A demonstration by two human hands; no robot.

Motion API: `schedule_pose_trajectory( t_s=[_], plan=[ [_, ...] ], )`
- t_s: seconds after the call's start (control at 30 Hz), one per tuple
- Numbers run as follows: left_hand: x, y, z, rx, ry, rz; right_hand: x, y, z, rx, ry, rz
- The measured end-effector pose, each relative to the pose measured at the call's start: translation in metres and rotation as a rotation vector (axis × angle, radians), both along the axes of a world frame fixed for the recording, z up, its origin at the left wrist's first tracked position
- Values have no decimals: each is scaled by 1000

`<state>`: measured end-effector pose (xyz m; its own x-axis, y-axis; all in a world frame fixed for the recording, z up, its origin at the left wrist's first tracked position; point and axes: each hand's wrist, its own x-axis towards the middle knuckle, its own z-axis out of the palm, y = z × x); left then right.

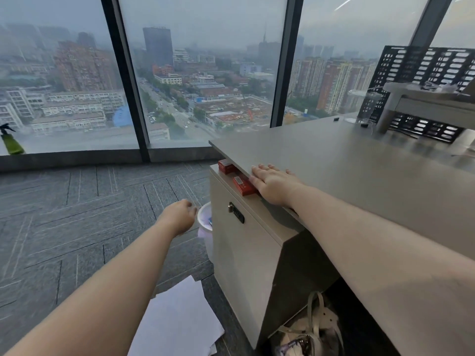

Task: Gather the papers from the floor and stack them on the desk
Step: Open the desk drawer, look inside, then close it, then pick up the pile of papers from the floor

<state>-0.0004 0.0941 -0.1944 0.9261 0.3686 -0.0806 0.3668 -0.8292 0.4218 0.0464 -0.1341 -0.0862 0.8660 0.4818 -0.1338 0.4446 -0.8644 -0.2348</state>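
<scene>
Several white papers [177, 319] lie overlapping on the grey carpet at the bottom centre, beside the cabinet. The grey desk [347, 160] fills the right side. My right hand [273, 183] lies flat, palm down, on the desk's near left edge, fingers spread and holding nothing. My left hand [180, 214] hangs in the air above the carpet, well above the papers, fingers loosely curled with nothing in them.
A beige locked cabinet [241, 242] stands under the desk's end with red boxes [243, 185] on top. A white waste bin [205, 222] sits left of it. A pale bag [308, 332] lies under the desk. A black perforated rack [421, 70] and a shelf stand at the desk's far right.
</scene>
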Motion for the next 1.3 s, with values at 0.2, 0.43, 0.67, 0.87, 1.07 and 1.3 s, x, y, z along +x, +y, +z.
schedule_pose_trajectory(
  t_s=[0.2, 0.43, 0.67, 0.87, 1.07, 1.3],
  plan=[
    [-77, 60, 25, 13, 19, 105, -49, 61, 9, 41, -4, 121],
    [-119, 148, -58, -6, 164, 264, -59, 172, -101, 28, 194, 236],
    [-120, 219, -222, -122, 411, 370, -27, 267, -292, -97, 405, 260],
    [-117, 232, -353, -252, 511, 478, -2, 297, -429, -143, 508, 147],
    [-127, 225, -459, -393, 558, 668, 15, 286, -537, -245, 563, 2],
    [-133, 205, -534, -519, 613, 805, 14, 257, -625, -312, 624, -225]
  ],
)
